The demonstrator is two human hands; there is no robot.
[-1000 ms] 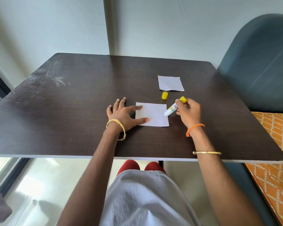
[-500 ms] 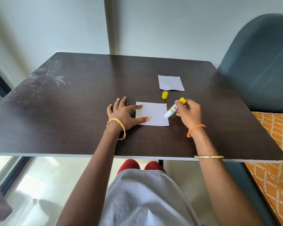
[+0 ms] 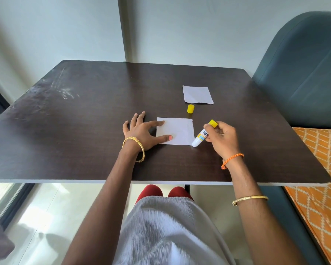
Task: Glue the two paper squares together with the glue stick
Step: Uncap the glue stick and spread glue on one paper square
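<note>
Head view: dark table (image 3: 84, 131) by pale wall (image 3: 180, 25); hands pin paper (image 3: 178, 131), grip glue stick (image 3: 203, 135).

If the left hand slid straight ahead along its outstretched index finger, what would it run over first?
The left hand points rightward across the near paper square, which it already touches. Past that, probably the glue stick in the right hand.

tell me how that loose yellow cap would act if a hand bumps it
The yellow cap looks small and light, so a nudge would probably send it skidding on the smooth table. It seems to stand on end; tipped over, its round body would likely roll.
</note>
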